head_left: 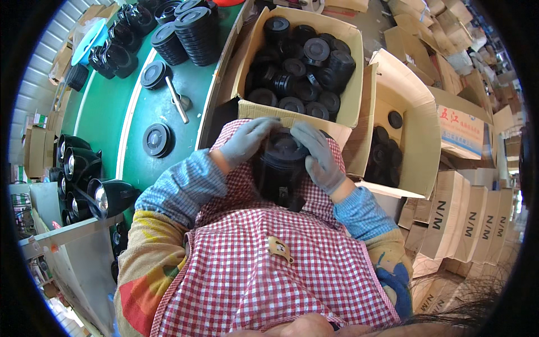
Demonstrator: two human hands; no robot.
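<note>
Now holding a round black plastic lid low in the lap, in front of the red-and-white checked cloth apron, right between two hands. Just under it, showing a dark black piece; cannot tell in the shade if joined to the lid or apart. Touching the lid's left and top edge with the left hand, in a grey glove, half open, fingers gently bent. Touching the right edge with the right hand, gloved the same way, half open too, fingers curved and a little blurry. Cannot tell how hard the squeeze is.

Probably at the step of lining up the lid or pressing it down, judging by hands set on both sides. Best to keep it flat, push the same on each side, and feel for a snug fit before letting go. After that, maybe needing a good spot: perhaps the open brown cardboard box just past the hands, heaped with round black plastic pieces, or the smooth green table to the left.
</note>
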